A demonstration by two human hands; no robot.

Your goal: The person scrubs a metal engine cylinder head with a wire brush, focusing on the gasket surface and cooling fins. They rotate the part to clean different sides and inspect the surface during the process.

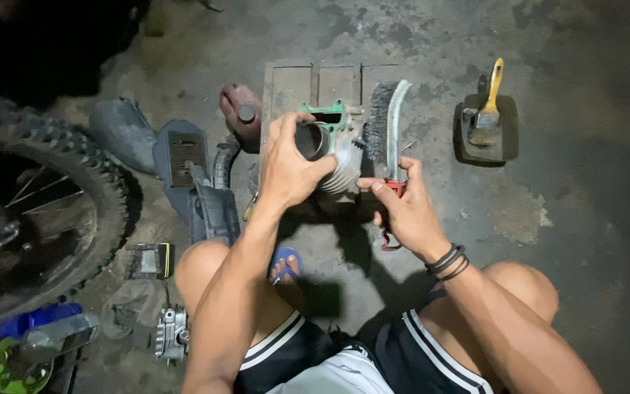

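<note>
Your left hand (291,166) is wrapped around a grey metal cylinder (333,149), holding it up over a wooden board (315,80) on the floor. Your right hand (408,210) is closed tight on the red handle of a wire brush (388,124). The bristles touch the cylinder's right side. Far right, a paintbrush (490,102) sits in a dark tray (468,142). On the left is 1 knobby tire (60,168).

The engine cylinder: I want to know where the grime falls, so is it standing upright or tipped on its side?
Tipped on its side. The engine cylinder shows its round bore facing sideways under the left hand, while the right hand holds a wire brush.
</note>
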